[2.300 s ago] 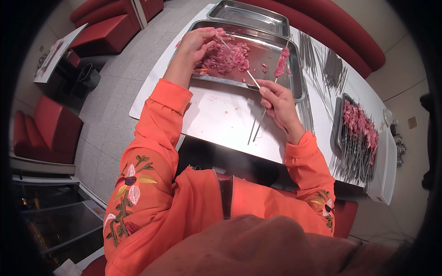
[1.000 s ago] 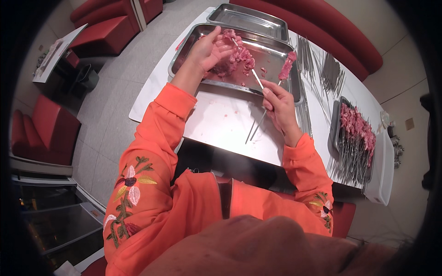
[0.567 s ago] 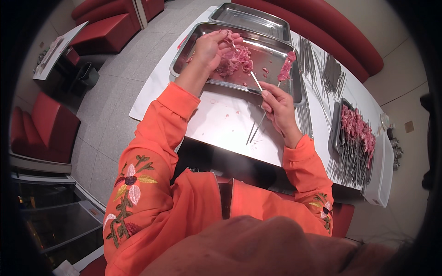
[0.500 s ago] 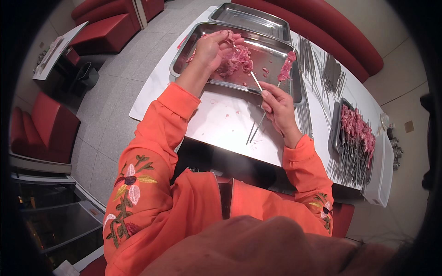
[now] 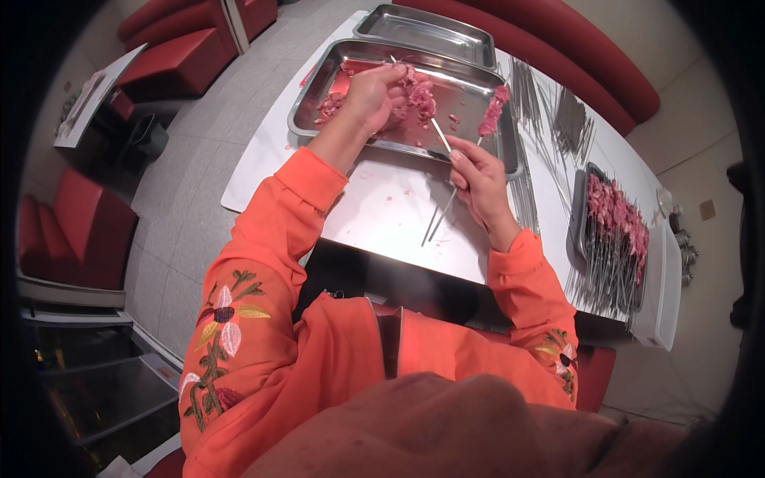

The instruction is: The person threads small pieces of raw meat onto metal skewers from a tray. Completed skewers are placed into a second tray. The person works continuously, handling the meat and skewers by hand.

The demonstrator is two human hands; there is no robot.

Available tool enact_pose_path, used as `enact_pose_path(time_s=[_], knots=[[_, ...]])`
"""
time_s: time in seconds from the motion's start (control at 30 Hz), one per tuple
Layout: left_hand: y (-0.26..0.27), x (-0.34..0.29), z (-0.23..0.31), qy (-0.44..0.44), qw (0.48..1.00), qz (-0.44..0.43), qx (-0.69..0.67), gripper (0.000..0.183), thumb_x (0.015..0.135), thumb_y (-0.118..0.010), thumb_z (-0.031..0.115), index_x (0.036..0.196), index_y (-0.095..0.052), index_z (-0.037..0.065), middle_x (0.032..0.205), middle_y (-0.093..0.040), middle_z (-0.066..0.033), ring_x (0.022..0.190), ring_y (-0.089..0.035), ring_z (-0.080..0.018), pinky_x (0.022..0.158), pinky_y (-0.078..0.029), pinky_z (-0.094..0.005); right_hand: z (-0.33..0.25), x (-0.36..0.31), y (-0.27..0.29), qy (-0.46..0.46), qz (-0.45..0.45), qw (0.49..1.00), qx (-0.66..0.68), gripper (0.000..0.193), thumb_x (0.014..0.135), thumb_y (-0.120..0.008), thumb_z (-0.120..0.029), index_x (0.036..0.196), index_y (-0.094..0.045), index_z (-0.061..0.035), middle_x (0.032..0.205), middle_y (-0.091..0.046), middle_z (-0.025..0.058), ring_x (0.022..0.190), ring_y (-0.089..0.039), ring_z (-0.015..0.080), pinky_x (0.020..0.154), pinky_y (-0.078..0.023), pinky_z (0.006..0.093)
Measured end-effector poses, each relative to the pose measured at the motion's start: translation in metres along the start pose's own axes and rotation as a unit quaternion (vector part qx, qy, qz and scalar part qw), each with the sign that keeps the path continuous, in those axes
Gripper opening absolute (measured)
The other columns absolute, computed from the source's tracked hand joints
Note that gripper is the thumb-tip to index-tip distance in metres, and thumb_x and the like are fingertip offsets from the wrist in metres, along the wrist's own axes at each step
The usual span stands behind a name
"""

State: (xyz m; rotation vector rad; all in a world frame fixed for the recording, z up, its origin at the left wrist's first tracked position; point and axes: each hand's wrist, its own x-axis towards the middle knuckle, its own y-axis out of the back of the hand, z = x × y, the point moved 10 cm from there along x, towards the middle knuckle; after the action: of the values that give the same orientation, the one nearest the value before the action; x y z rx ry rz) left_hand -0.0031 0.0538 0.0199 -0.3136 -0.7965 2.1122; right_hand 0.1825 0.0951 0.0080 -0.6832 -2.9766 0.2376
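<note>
My right hand (image 5: 481, 174) grips a thin metal skewer (image 5: 441, 134) by its lower part. The skewer slants up and left through pieces of raw pink meat (image 5: 421, 100), and its tip shows past my left fingers. My left hand (image 5: 373, 97) is over the steel tray (image 5: 373, 146), closed on the meat at the skewer's upper part; its fingertips are partly hidden. More loose meat (image 5: 330, 107) lies at the tray's left end. One loaded meat skewer (image 5: 493, 111) leans across the tray's right side, its bare end reaching over the near rim.
Behind stands a second steel tray (image 5: 426, 36). Bare metal skewers (image 5: 570, 127) lie in bunches on the white table (image 5: 374, 207) to the right. Farther right, a dark tray (image 5: 580, 227) bears several loaded skewers beside a clear plastic bin (image 5: 660, 307). Red benches (image 5: 590, 60) stand around.
My left fingers have closed in around the meat on the skewer, and the skewer's tip now shows above them. Loose meat at the tray's left end has come into sight.
</note>
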Motion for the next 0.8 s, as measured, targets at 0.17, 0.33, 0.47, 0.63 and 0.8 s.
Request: enact_pose_path(time_s=[0.17, 0.33, 0.47, 0.63, 0.8], knots=[[-0.012, -0.002, -0.009, 0.014, 0.999, -0.028, -0.014, 0.016, 0.092, -0.048, 0.011, 0.099, -0.053, -0.002, 0.097, -0.062, -0.0167, 0.09, -0.063, -0.0279, 0.074, -0.052, -0.0354, -0.001, 0.001, 0.002, 0.002, 0.008, 1.0, 0.018, 0.03, 0.091, -0.052, -0.012, 0.118, -0.056, -0.0014, 0.062, -0.042, -0.0061, 0.051, -0.037, 0.0009, 0.04, -0.023, 0.0152], [-0.04, -0.015, -0.021, 0.058, 0.993, -0.093, -0.035, 0.024, 0.092, -0.05, 0.014, 0.105, -0.052, -0.006, 0.115, -0.055, -0.0221, 0.104, -0.059, -0.0277, 0.084, -0.052, -0.0363, -0.004, 0.002, 0.007, 0.004, 0.034, 0.998, 0.048, 0.03, 0.091, -0.051, -0.012, 0.119, -0.055, -0.0013, 0.063, -0.043, -0.0067, 0.052, -0.036, 0.0007, 0.04, -0.023, 0.0148], [-0.044, -0.019, -0.028, 0.046, 0.994, -0.095, 0.009, 0.022, 0.091, -0.05, 0.008, 0.104, -0.053, -0.009, 0.112, -0.057, -0.0221, 0.102, -0.06, -0.0274, 0.086, -0.051, -0.0337, -0.007, 0.001, 0.005, 0.002, 0.036, 0.999, 0.03, 0.031, 0.092, -0.051, -0.012, 0.12, -0.053, -0.0006, 0.061, -0.039, -0.0062, 0.05, -0.033, 0.0002, 0.038, -0.024, 0.014], [-0.047, -0.022, -0.037, 0.056, 0.993, -0.093, 0.034, 0.023, 0.091, -0.05, 0.007, 0.106, -0.052, -0.01, 0.111, -0.057, -0.0218, 0.101, -0.061, -0.0273, 0.087, -0.051, -0.0329, -0.004, 0.002, 0.008, 0.001, 0.037, 0.999, 0.029, 0.031, 0.091, -0.051, -0.012, 0.12, -0.054, -0.0013, 0.062, -0.039, -0.0063, 0.05, -0.033, 0.0002, 0.038, -0.024, 0.0139], [-0.056, -0.027, -0.033, 0.074, 0.992, -0.103, 0.024, 0.023, 0.091, -0.05, 0.009, 0.105, -0.052, -0.01, 0.111, -0.057, -0.0217, 0.1, -0.061, -0.0275, 0.087, -0.051, -0.0331, -0.007, 0.002, 0.009, 0.008, 0.04, 0.998, 0.037, 0.03, 0.092, -0.051, -0.013, 0.119, -0.054, -0.0016, 0.062, -0.039, -0.0063, 0.051, -0.034, 0.0003, 0.038, -0.025, 0.0142]])
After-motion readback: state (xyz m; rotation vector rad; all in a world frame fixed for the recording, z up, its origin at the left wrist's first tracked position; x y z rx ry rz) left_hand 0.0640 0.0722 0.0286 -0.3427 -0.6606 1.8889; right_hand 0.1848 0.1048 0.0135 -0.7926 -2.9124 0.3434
